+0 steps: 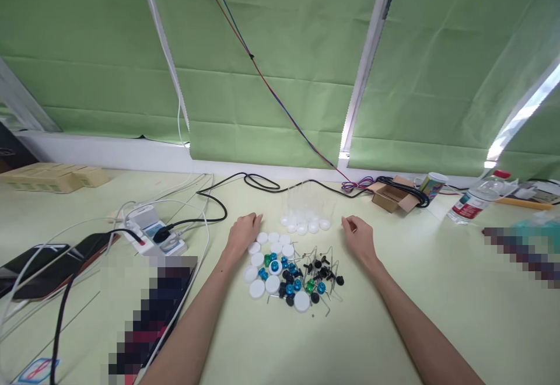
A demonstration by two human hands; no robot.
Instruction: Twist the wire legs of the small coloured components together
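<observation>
My left hand point(245, 232) rests curled on the table, just left of a row of clear upright tubes with white round bases point(301, 226). On the other side of that row my right hand point(359, 238) lies with its fingers folded in. Neither hand shows anything in its grip. Between my forearms spreads a loose pile: white round caps point(272, 284), blue knobs point(321, 287), green knobs point(310, 285), black knob-headed pieces point(340, 280) and thin bent metal rods point(328, 310). My left hand is nearest the white caps; the black pieces and rods lie toward my right arm.
At left are a power strip point(168, 244) with plugs and cables, and a black flat case point(87, 251). An open cardboard box point(391, 196), a can point(433, 185) and a water bottle point(476, 198) stand back right. Yellowish blocks point(48, 178) sit far left.
</observation>
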